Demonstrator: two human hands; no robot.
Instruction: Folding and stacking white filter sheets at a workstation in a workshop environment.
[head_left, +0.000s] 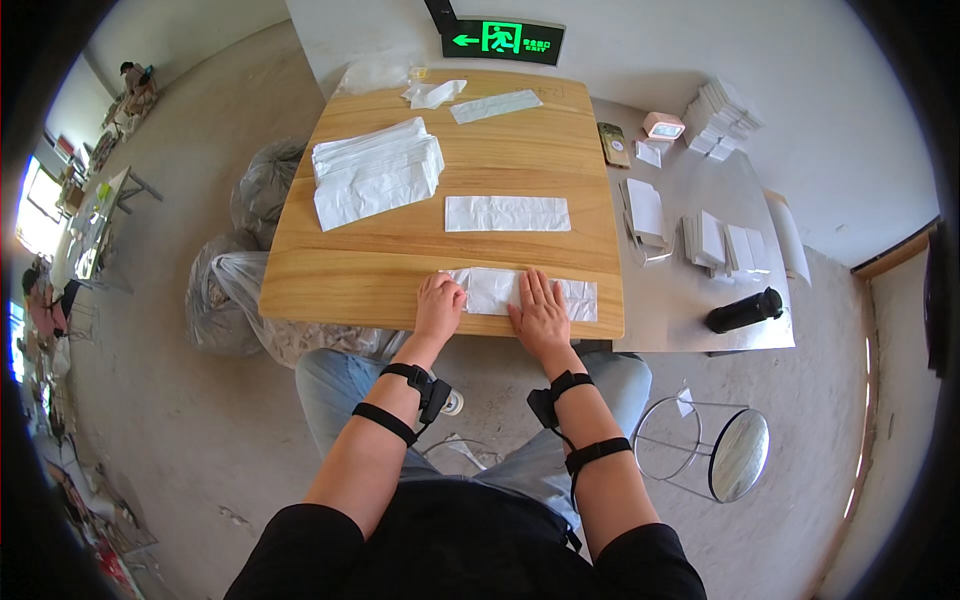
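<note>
Two full clear bags [235,270] sit on the floor on the left. On the wooden table [400,270] lies a pile of white paper bags [375,170]. The left hand [440,305] lies flat and open on a white paper sheet [500,290] near the table's front edge, holding nothing. The right hand [540,310] lies flat on it too, fingers spread. A black bottle [745,310] lies far right.

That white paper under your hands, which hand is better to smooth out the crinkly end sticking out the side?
Probably the right hand. It lies flat on the white paper, and the uncovered end stretches out past it on the right. The left hand presses the opposite end, so it could hold the sheet in place.
</note>
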